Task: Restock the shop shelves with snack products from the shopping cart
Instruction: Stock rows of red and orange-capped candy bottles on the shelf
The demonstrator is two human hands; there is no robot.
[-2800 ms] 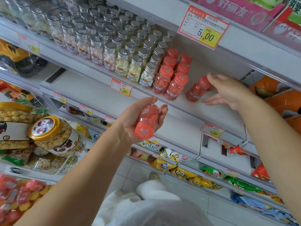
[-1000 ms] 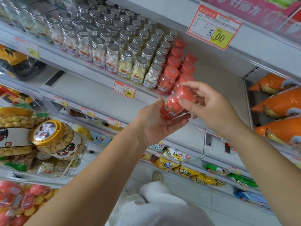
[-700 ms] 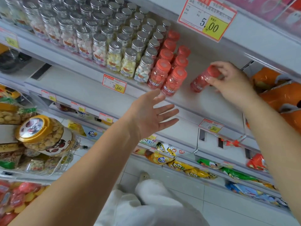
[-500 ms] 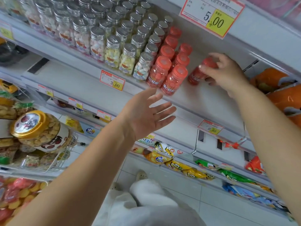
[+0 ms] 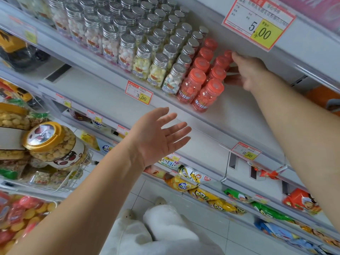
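White shelf [image 5: 239, 116] beneath the 5.00 price tag [image 5: 257, 24] carries 2 red-capped rows [image 5: 202, 78]. Down-left of that tag the red bottle [image 5: 228, 53] stands upright behind the right row, just left of the right hand [image 5: 247, 74], pinched between forefinger and thumb. The left hand [image 5: 158, 138], far below the tag, is empty, with fingers spread. 0.5 s ago the bottle leaned, clear of the row.

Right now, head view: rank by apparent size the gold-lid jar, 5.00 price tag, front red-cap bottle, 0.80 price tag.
1-2. 5.00 price tag and gold-lid jar: look alike, tag cropped at top, not ranked.
3. front red-cap bottle
4. 0.80 price tag
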